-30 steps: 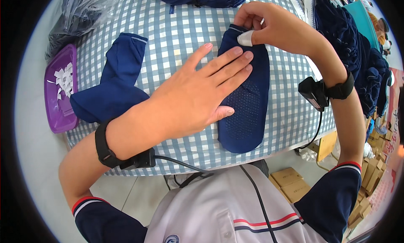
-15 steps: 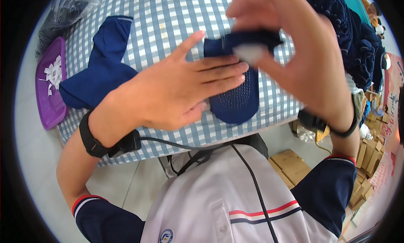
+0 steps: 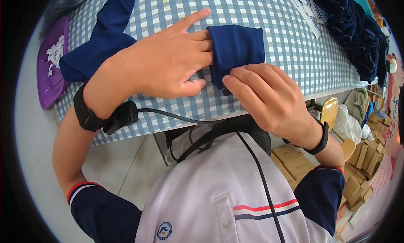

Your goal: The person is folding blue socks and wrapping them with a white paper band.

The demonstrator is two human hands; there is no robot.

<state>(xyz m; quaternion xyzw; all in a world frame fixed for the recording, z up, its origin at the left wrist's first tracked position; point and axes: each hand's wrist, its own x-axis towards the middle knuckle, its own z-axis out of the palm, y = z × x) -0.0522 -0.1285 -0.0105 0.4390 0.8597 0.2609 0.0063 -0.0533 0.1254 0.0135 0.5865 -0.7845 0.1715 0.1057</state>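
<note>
1. Right hand pinches the near edge of the folded blue sock, right of centre on the checked counter.
2. Left hand spread wide, three fingertips hidden beneath the fold.
3. Farther left, a second sock lies beside a purple tray.

Left hand: spread, partly under the folded sock
Right hand: pinching the sock's near end
Second sock: beside the purple tray
</note>
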